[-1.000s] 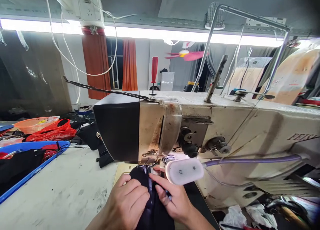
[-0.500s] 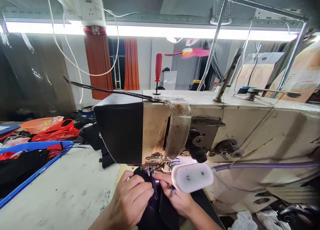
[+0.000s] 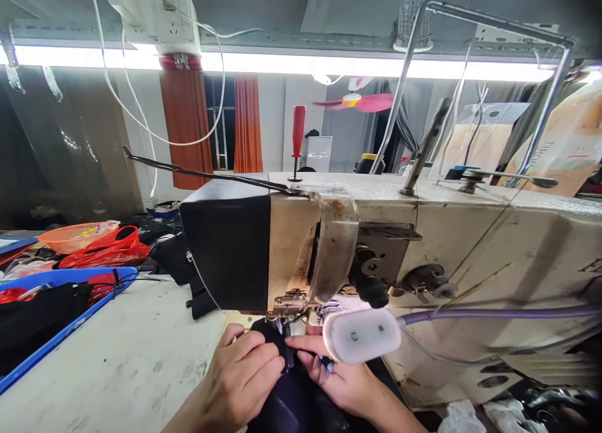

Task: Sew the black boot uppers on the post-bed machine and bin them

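Black fabric (image 3: 286, 401) lies under the needle area of the sewing machine (image 3: 291, 245) and hangs toward me. On its left side, my left hand (image 3: 247, 373) is closed on the cloth, with its fingers bent close to the presser foot (image 3: 281, 325). From the right, my right hand (image 3: 345, 383) stretches its index finger to a narrow dark strip on the cloth, just in front of the foot. Its other fingers curl around a small shiny thing (image 3: 324, 367), mostly hidden. A lit white lamp (image 3: 362, 336) covers part of this hand.
At left, a blue tray (image 3: 94, 310) holds black pieces, beside a red plastic bag (image 3: 108, 248) and an orange basket (image 3: 70, 233). A red-handled screwdriver (image 3: 298, 132) stands on the machine head. A metal thread frame (image 3: 404, 88) rises at right.
The fabric has shifted and bunches more broadly between my hands. My left hand has moved slightly left, and a metallic piece by my right index fingertip no longer shows. The view has tilted a little.
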Demonstrator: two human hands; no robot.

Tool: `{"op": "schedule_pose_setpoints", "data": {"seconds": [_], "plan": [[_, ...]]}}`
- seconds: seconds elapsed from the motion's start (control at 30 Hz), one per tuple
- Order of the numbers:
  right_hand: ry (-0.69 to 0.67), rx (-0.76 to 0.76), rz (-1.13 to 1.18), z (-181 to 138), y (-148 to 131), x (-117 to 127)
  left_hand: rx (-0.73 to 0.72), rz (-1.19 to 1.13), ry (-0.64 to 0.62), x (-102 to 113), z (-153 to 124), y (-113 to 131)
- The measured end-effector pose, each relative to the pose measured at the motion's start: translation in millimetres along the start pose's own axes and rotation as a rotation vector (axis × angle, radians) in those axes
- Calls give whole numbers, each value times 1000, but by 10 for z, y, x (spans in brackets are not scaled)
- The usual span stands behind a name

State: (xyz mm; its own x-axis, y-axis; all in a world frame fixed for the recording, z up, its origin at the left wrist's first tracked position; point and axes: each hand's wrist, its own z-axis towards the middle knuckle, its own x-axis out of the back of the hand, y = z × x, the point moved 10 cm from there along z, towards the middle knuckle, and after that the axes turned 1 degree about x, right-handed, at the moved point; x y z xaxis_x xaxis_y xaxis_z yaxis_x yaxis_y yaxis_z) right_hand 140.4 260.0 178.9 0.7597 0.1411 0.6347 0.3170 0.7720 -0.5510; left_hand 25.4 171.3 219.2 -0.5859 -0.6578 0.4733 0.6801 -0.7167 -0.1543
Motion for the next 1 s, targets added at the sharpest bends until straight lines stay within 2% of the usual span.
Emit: {"op": "schedule_pose_setpoints", "data": {"seconds": [0.07,0.3,0.53,0.73,0.87,1.0], "plan": [[-3,46,-34,7,-49,-9,8,9,17,-9,-3,-15],[-8,63,12,22,68,-92,74,-22,44,-64,13,-155],[26,76,78,14,84,-77,86,-2,-3,-44,66,-193],[46,-8,37,10,221,-83,97,-12,8,-52,11,-266],[70,-29,132,42,250,-77,120,-33,30,-70,-6,-326],[59,-166,289,67,366,-118,148,-30,41,-75,7,-368]]}}
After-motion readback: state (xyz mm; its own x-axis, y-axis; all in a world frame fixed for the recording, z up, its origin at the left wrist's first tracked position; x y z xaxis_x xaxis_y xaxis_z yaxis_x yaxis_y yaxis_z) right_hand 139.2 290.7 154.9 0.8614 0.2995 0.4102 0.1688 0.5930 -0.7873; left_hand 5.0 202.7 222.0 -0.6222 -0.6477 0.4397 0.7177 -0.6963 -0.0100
